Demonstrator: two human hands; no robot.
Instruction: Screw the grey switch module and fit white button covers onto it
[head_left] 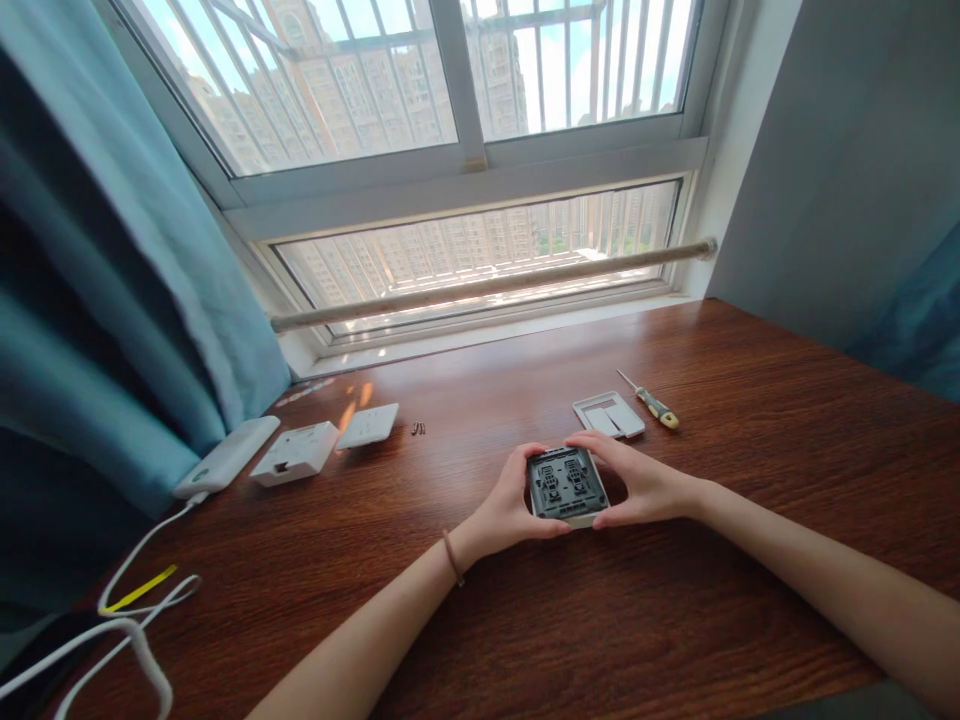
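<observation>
Between both hands is a wall switch with a dark grey inner face turned up and a white edge below. My left hand grips its left side, thumb at the near edge and fingers at the far corner. My right hand closes round the right side in the same way. Just beyond my right hand lies a white switch cover frame with a rectangular panel on it. To the right of that rests a screwdriver with a grey and yellow handle, its tip pointing away to the left.
Several small screws lie left of centre. Farther left are a white socket plate, a white mounting box and a white device with a cable. A blue curtain hangs at the left; a window bar crosses behind the table.
</observation>
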